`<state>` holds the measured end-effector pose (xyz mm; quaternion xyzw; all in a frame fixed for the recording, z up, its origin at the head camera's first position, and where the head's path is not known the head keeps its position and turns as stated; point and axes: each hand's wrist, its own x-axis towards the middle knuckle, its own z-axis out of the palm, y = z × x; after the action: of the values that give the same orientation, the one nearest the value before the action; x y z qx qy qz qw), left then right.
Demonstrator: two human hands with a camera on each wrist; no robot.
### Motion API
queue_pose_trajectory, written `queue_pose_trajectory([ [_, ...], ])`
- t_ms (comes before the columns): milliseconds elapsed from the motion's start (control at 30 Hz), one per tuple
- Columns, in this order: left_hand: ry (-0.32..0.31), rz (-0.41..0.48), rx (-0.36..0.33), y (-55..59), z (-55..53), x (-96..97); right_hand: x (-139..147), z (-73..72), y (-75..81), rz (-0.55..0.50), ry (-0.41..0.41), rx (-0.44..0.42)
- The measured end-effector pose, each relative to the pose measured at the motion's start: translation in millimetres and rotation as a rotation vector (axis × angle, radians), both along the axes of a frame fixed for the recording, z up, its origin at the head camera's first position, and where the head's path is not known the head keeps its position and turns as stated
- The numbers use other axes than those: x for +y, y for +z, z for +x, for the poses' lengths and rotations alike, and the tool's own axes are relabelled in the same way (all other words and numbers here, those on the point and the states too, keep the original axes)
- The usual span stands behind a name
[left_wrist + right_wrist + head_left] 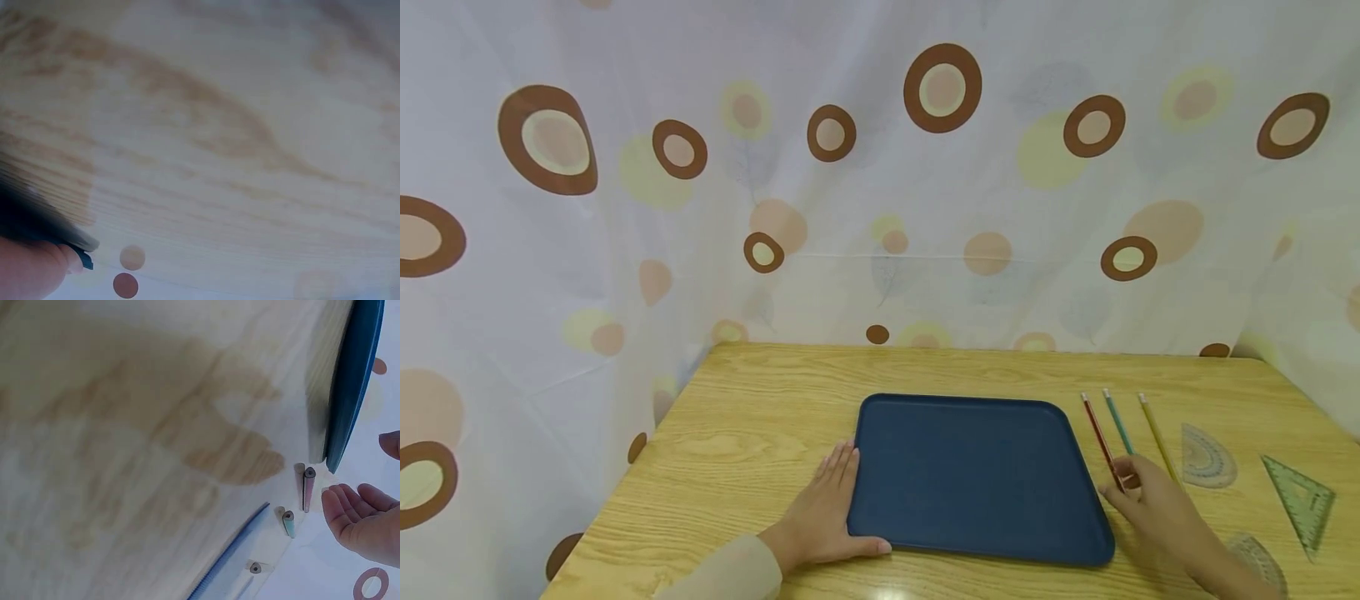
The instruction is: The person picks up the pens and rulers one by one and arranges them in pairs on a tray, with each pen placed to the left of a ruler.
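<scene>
A dark blue rectangular tray [977, 483] lies flat on the table. My left hand [823, 508] rests against its left edge, fingers straight and the thumb along the near rim. In the left wrist view, only a thumb [37, 269] shows beside the tray's dark edge. My right hand [1157, 508] is by the tray's right side, at the lower end of a red pencil [1099, 433]. The right wrist view has its fingers bent, with a gap to the thumb and nothing pinched. Beside the red pencil lie a teal pencil [1119, 421] and a yellow pencil [1157, 433], partly behind the hand.
Right of the pencils lies a clear protractor [1206, 458], with a green set square [1300, 500] farther right. Another clear protractor [1258, 558] is partly covered by the right forearm. A patterned curtain [880, 183] hangs behind the wooden table [760, 408].
</scene>
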<state>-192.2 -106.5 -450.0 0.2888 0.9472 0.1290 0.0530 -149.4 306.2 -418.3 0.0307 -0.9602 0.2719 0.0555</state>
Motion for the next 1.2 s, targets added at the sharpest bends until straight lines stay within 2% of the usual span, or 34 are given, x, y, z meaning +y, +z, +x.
queue_pose_trajectory([
  [200,0.000,-0.002,0.004,0.7,0.6,0.1,2.8,-4.6,5.9,-0.015,-0.030,-0.022],
  [533,0.006,0.005,-0.010,1.5,1.5,0.0,7.8,-16.1,11.0,0.022,-0.058,-0.023],
  [667,0.011,0.002,-0.010,0.0,1.4,-0.2,10.6,-20.9,12.6,-0.006,-0.085,-0.042],
  [900,0.005,0.015,-0.019,1.0,2.0,-0.4,13.0,-30.6,17.7,-0.073,-0.144,-0.125],
  [1200,0.006,0.015,-0.009,2.3,2.2,-0.4,11.2,-43.3,18.2,-0.081,-0.189,-0.141],
])
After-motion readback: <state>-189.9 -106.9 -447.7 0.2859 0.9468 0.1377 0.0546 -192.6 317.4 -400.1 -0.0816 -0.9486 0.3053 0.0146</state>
